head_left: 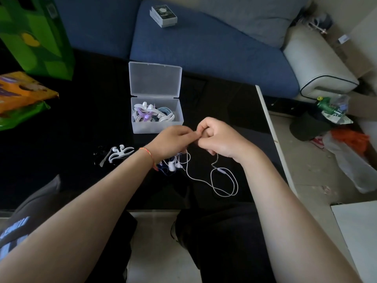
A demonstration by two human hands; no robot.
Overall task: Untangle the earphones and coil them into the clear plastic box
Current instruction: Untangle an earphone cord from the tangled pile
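Black table (81, 119) at frame centre: left hand (173, 139) and right hand (218, 137) pinched the limp, light white earphone cable (224, 180); clear plastic box (157, 127) lay open.

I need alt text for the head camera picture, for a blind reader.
Two bare hands, left hand and right hand, pinch a thin white earphone cable over a black table. Behind stands an open clear plastic box holding coiled earphones.

Your straight path to the clear plastic box (157, 121) is open: bare black table (91, 119) lies between it and you. Its raised lid (155, 79) blocks any approach from behind. White cord winders (120, 154) lie left of your reach, loose cable loops (224, 182) to the right
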